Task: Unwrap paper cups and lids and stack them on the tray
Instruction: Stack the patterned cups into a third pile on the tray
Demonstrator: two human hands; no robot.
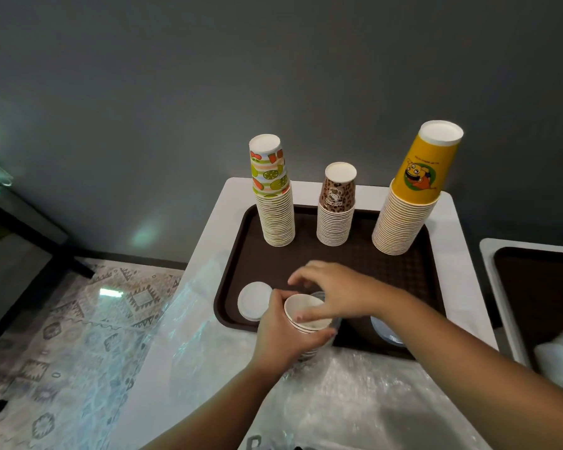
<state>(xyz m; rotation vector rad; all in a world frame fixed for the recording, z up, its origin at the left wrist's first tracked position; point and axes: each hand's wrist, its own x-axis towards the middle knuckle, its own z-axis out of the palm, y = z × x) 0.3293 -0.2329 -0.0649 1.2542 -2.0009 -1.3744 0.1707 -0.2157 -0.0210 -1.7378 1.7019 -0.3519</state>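
I've got my left hand wrapped round a short stack of paper cups, fingers curled on its side, holding it mouth-up at the near edge of the brown tray. Cups are white w/ thin dark lines below the rim; top one looks empty inside. Clear plastic wrap clings round the stack's right side, can't tell how far down it goes. My right hand sits over the cup mouth, thumb tip on the rim, fingers arched loosely above and not closed on anything I can make out, so I read it as relaxed. Just left of my left hand, a white round lid stack lies on the tray. Beyond both hands, at the far side of the tray, stand 3 upside-down stacks: fruit-print cups far left, leopard-print cups in the middle, bigger yellow cups w/ a cartoon figure far right. Under my right forearm something pale and roundish shows, too hidden to name. Near side of my hands, crumpled clear wrap covers the white table. Off right of my right arm, a second brown tray on another table.
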